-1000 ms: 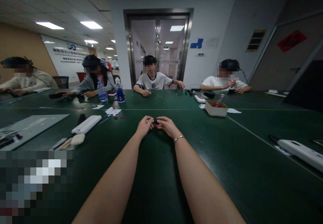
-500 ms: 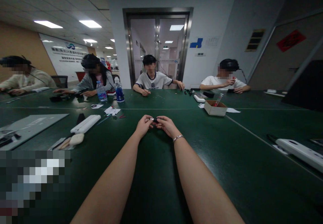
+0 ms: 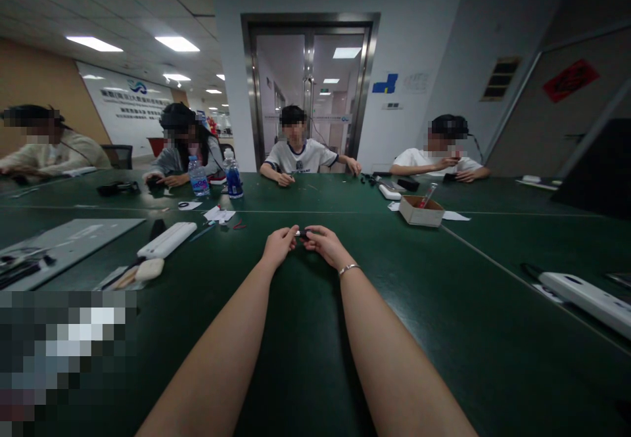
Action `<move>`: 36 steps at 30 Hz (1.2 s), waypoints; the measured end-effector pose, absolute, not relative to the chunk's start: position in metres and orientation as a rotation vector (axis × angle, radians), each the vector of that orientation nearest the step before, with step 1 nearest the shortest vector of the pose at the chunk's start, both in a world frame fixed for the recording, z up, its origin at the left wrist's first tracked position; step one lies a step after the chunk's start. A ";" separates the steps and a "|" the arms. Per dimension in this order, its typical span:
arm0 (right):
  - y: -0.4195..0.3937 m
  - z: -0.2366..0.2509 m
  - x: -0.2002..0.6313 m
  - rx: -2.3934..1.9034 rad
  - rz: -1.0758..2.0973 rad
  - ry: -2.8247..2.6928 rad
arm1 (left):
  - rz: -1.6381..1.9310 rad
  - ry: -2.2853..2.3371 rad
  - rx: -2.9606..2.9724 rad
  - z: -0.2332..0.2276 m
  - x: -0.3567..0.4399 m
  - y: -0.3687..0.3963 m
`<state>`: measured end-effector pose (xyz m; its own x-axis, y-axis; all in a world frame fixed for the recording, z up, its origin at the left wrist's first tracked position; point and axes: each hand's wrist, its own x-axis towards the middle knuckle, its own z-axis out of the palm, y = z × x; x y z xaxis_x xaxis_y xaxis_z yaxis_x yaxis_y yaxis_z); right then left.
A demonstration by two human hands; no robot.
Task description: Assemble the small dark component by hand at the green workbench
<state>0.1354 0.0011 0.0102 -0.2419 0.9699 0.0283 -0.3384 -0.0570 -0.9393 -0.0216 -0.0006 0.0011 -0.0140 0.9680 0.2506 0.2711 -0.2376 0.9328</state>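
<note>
Black piece [image 3: 302, 234], green tabletop [image 3: 409, 276] all round

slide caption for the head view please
Left hand and right hand hold a small dark object over a green table.

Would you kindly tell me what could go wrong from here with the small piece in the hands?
The small dark piece is pinched between the fingertips of the left hand and right hand, so it might slip.
If dropped, it could be hard to spot against the dark green tabletop.
Fingers partly cover it, so a misalignment might go unnoticed.
</note>
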 end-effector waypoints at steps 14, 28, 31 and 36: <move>0.003 0.008 0.135 -0.820 1.540 -1.058 | 1.393 1.161 1.478 0.002 -0.020 -0.003; 0.000 0.012 0.134 -0.864 1.538 -1.079 | 1.357 1.248 1.484 0.002 -0.021 -0.003; 0.000 0.012 0.134 -0.861 1.537 -1.077 | 1.351 1.218 1.460 0.004 -0.021 -0.005; 0.001 0.011 0.134 -0.865 1.532 -1.076 | 1.371 1.094 1.535 0.008 -0.020 -0.008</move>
